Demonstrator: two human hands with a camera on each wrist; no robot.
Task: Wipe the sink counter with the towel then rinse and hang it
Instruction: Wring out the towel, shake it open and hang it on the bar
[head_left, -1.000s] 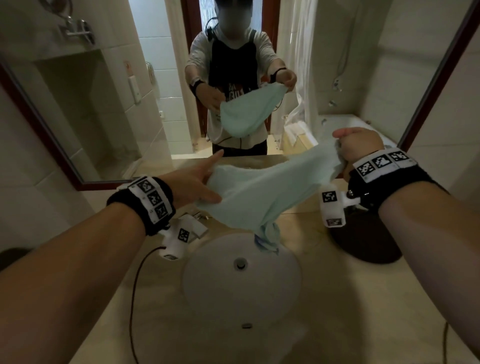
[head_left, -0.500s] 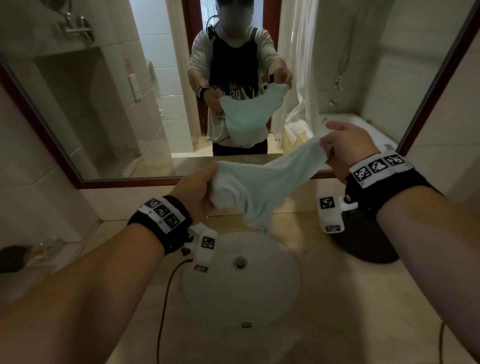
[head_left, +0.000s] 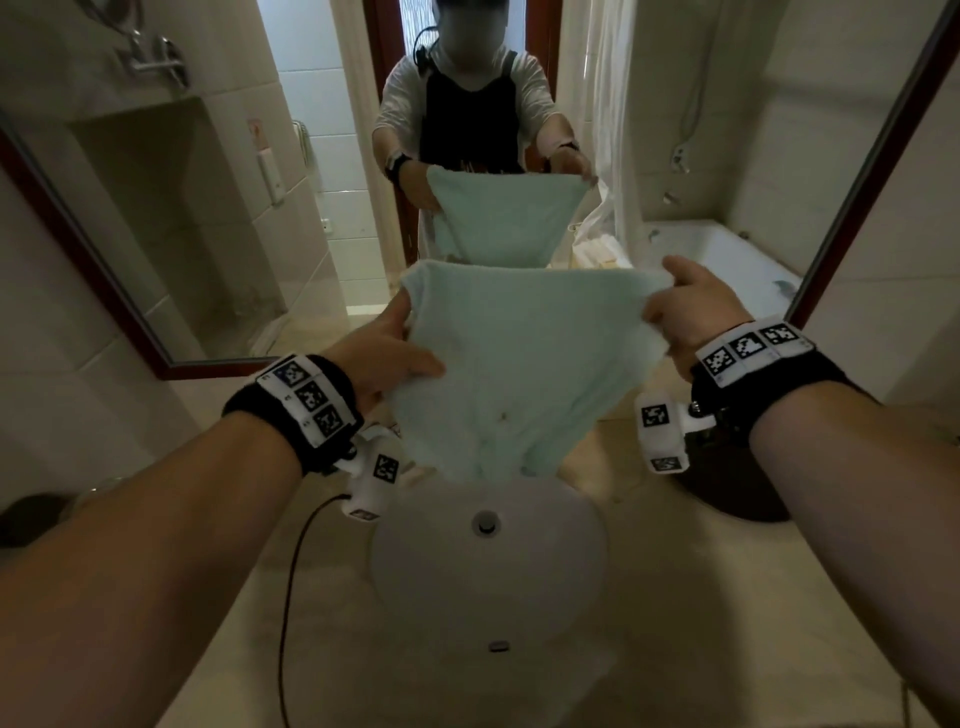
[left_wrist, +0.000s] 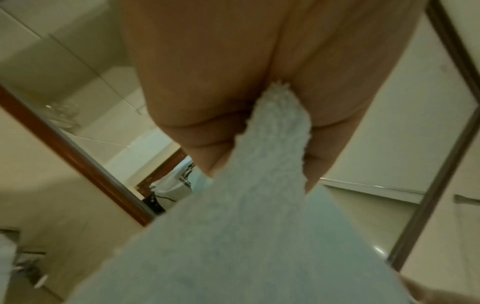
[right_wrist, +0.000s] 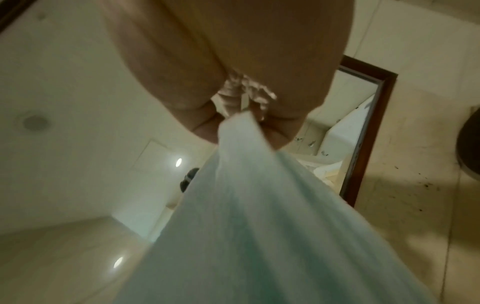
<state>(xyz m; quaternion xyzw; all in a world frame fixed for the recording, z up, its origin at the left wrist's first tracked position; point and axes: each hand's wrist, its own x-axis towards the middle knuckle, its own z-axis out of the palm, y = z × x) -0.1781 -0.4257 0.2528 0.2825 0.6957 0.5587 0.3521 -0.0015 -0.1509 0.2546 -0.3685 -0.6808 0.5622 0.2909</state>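
Towel now outspread between hands.

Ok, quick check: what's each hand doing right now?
Left hand: grips the towel by one top corner.
Right hand: grips the other top corner.

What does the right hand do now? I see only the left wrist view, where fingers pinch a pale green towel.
Observer: The right hand pinches the other top corner of the towel, so the towel hangs spread between it and the left hand.
Operator: What is under the towel?
Observer: The white sink basin. The towel's lower end hangs near its back rim; I cannot tell whether it touches.
Operator: Is something on the right side?
Observer: A dark round object sits on the counter, below the right wrist. I cannot tell what it is.
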